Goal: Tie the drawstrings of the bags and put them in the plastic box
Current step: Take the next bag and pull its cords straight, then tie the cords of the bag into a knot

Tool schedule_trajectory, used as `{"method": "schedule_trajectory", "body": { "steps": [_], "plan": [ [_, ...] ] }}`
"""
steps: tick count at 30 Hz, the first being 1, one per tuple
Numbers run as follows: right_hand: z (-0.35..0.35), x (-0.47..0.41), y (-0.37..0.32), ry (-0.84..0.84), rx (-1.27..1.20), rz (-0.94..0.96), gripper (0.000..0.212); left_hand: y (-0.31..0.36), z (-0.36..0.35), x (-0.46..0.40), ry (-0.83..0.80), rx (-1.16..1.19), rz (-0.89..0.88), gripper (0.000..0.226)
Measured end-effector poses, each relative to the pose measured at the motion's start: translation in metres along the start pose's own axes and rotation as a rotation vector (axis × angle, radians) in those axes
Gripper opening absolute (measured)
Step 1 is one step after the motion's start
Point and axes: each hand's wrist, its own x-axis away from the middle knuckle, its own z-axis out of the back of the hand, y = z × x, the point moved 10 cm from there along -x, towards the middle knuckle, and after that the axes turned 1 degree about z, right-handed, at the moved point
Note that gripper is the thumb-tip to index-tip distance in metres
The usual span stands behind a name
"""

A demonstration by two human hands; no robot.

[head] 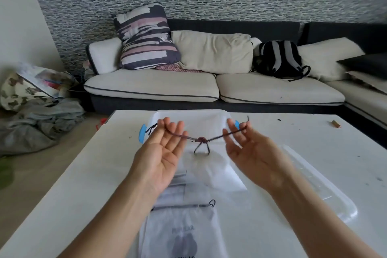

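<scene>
Currently the left hand [165, 148] and right hand [243, 144] each pinch an end of the dark cord drawstring [202, 139], tightening the knot above the translucent white plastic bag [211, 169] on the white desk [88, 174], which likely goes next into the clear plastic box [191, 116].

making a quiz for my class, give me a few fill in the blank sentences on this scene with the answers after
1. The left hand and right hand pull the two ends of a dark ____ apart.
2. The knot hangs above a translucent drawstring bag on the white ____.
3. The plastic box has ____ handles.
4. On the sofa rests a black and grey ____.

Missing words: drawstring; table; blue; backpack
</scene>
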Motion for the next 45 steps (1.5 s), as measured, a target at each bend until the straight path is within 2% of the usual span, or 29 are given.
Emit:
{"method": "schedule_trajectory", "body": {
  "steps": [2, 5, 8, 12, 14, 16, 19, 22, 24, 27, 28, 34, 38, 40, 42, 45],
  "plan": [
    [0.001, -0.001, -0.018, -0.032, -0.113, 0.050, 0.012, 0.008, 0.019, -0.010, 0.097, 0.101, 0.008, 0.025],
    [0.015, -0.002, -0.038, -0.026, -0.113, 0.055, 0.025, 0.024, 0.041, -0.019, 0.203, 0.082, -0.031, 0.025],
    [0.036, -0.003, -0.052, 0.045, 0.113, 0.085, 0.026, 0.048, 0.061, -0.031, 0.279, -0.082, -0.095, 0.020],
    [0.042, -0.003, -0.059, 0.113, 0.397, 0.168, 0.026, 0.072, 0.063, -0.035, 0.283, -0.328, -0.182, 0.016],
    [0.044, -0.002, -0.061, 0.167, 0.606, 0.208, 0.022, 0.063, 0.056, -0.029, 0.238, -0.419, -0.174, 0.017],
    [0.046, 0.000, -0.060, 0.187, 0.823, 0.202, 0.019, 0.038, 0.048, -0.022, 0.172, -0.424, -0.094, 0.019],
    [0.038, 0.004, -0.044, 0.121, 1.269, 0.119, 0.020, 0.012, 0.042, -0.017, 0.130, -0.394, -0.008, 0.022],
    [0.021, 0.006, -0.009, -0.100, 1.771, 0.079, 0.061, -0.004, 0.038, -0.015, 0.121, -0.305, 0.083, 0.026],
    [0.014, 0.010, 0.011, -0.212, 1.931, 0.095, 0.067, -0.018, 0.036, -0.012, 0.119, -0.255, 0.147, 0.027],
    [0.003, 0.012, 0.026, -0.297, 1.974, 0.176, 0.043, -0.030, 0.037, -0.010, 0.138, -0.202, 0.185, 0.027],
    [-0.001, 0.013, 0.028, -0.310, 1.991, 0.201, 0.041, -0.030, 0.038, -0.011, 0.153, -0.183, 0.181, 0.027],
    [0.003, 0.019, 0.044, -0.334, 2.156, 0.139, 0.071, -0.017, 0.038, -0.013, 0.171, 0.033, 0.175, 0.027],
    [-0.006, 0.023, 0.056, -0.285, 2.238, 0.257, 0.095, -0.027, 0.024, -0.006, 0.098, 0.107, 0.231, 0.026],
    [-0.011, 0.023, 0.063, -0.237, 2.243, 0.324, 0.098, -0.033, 0.016, -0.001, 0.067, 0.123, 0.258, 0.027],
    [-0.015, 0.022, 0.072, -0.262, 2.214, 0.378, 0.084, -0.037, 0.012, 0.002, 0.052, 0.143, 0.272, 0.028],
    [-0.024, 0.025, 0.084, -0.386, 2.167, 0.443, 0.046, -0.037, 0.010, 0.004, 0.040, 0.131, 0.278, 0.027]
  ]
}}
